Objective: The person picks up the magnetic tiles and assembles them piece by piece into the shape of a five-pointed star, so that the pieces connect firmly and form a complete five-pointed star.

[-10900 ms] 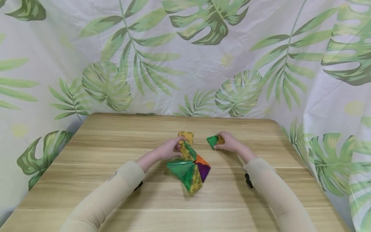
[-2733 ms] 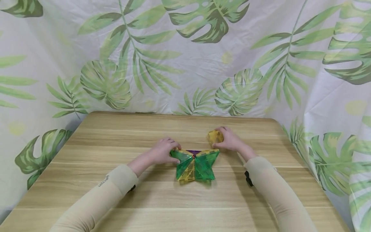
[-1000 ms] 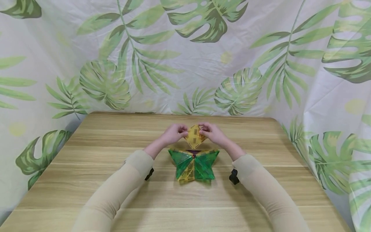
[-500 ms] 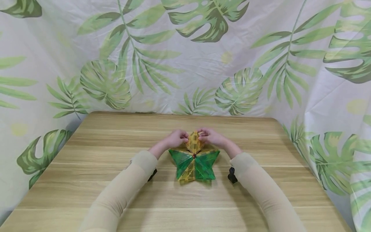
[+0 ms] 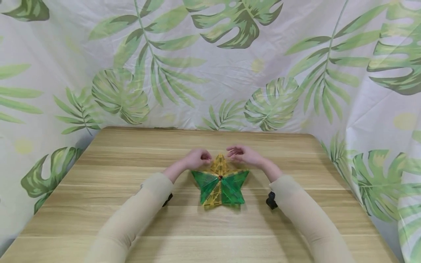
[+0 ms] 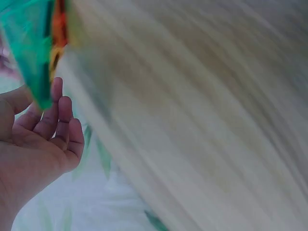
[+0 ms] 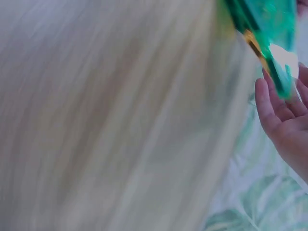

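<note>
A five-pointed star of translucent magnetic tiles (image 5: pixel 232 187) lies in the middle of the table, green and yellow on the side facing me. Its far point is made of yellow tiles (image 5: pixel 219 165). Just left of that point is my left hand (image 5: pixel 197 159), fingers loosely bent and holding nothing. My right hand (image 5: pixel 246 155) hovers on the other side, fingers spread and apart from the tiles. In the left wrist view a green tile (image 6: pixel 29 48) overlaps the relaxed fingers, with orange behind it. The right wrist view has a green tile (image 7: pixel 274 29) in front of the right fingers.
The wood-grain table (image 5: pixel 210 241) extends around the star on all sides. Behind it hangs a white cloth (image 5: pixel 227 80) with a green leaf print. Black wrist cameras sit under both sleeves, the right one (image 5: pixel 271 201) plainly in sight.
Both hands brought the folded yellow tiles to the gap at the star's far side and set them there. Now the fingers have let go, and the right hand has drawn slightly away.
</note>
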`<state>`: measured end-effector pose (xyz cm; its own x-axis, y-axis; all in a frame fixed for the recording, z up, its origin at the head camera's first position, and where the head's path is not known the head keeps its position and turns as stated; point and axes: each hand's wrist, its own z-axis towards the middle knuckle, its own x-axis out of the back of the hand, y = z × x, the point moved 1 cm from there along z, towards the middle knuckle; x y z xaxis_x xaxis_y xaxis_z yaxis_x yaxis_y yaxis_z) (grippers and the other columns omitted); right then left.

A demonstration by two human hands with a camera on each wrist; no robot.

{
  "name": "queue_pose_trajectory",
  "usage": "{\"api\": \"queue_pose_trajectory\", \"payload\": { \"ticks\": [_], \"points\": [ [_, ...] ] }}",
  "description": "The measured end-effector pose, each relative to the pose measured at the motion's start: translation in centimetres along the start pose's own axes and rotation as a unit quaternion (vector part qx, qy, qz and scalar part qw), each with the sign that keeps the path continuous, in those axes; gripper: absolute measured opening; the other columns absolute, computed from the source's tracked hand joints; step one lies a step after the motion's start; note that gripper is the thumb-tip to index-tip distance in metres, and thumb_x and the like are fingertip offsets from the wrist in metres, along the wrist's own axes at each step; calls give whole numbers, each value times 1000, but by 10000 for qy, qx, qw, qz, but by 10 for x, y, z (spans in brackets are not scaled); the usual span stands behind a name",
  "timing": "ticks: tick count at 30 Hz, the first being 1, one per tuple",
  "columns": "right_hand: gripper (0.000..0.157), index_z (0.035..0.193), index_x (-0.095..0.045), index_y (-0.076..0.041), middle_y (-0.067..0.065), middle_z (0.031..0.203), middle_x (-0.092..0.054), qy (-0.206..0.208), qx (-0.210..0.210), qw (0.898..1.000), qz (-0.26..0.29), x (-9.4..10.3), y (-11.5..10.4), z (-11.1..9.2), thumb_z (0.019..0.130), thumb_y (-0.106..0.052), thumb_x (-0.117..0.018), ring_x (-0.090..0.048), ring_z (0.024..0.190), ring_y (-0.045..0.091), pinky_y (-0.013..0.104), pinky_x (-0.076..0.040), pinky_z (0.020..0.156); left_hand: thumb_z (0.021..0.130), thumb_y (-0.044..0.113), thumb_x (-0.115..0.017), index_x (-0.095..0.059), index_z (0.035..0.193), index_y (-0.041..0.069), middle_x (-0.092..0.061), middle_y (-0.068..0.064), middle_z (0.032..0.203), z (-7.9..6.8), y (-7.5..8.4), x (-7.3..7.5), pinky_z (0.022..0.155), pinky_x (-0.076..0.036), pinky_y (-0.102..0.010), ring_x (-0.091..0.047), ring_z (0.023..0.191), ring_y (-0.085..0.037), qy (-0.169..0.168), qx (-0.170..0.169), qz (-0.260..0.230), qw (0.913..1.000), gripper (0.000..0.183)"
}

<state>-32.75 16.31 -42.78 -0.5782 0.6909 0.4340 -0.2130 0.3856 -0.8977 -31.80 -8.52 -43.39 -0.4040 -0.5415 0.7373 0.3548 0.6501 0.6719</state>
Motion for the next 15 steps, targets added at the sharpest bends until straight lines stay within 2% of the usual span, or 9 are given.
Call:
{"api": "queue_pose_trajectory", "payload": {
  "ticks": [4, 7, 10, 15],
  "points": [
    [36, 130, -50, 5, 26, 114, -60, 330, 403, 9929, -1074, 11, -3, -20, 95, -4, -52, -58, 105, 37, 48, -47, 91, 92, 7, -59, -62, 111, -5, -66, -12, 99, -21, 1, 15, 82, -51, -36, -61, 91, -23, 288, -335, 55, 9990, 23],
    [34, 127, -53, 4, 22, 112, -63, 468, 451, 9823, -1756, 12, -3, -38, 95, -6, -54, -59, 103, 30, 44, -48, 90, 91, 10, -61, -63, 109, -5, -66, -11, 96, -38, -1, 19, 81, -50, -38, -60, 90, -23, 417, -472, 248, 9977, 23],
    [33, 125, -56, 2, 19, 111, -65, 547, 369, 9765, -2053, 9, 1, -53, 94, -8, -56, -61, 101, 26, 42, -51, 86, 90, 14, -64, -63, 109, -2, -66, -10, 97, -50, -6, 17, 82, -50, -38, -60, 90, -22, 460, -501, 484, 9965, 24],
    [29, 121, -59, 1, 15, 106, -68, 545, 271, 9762, -2081, 1, 11, -69, 95, -10, -56, -64, 97, 27, 41, -52, 82, 91, 12, -62, -62, 108, 2, -65, -7, 93, -64, -17, 8, 77, -51, -34, -60, 86, -18, 327, -418, 497, 9974, 20]
  ]
}}
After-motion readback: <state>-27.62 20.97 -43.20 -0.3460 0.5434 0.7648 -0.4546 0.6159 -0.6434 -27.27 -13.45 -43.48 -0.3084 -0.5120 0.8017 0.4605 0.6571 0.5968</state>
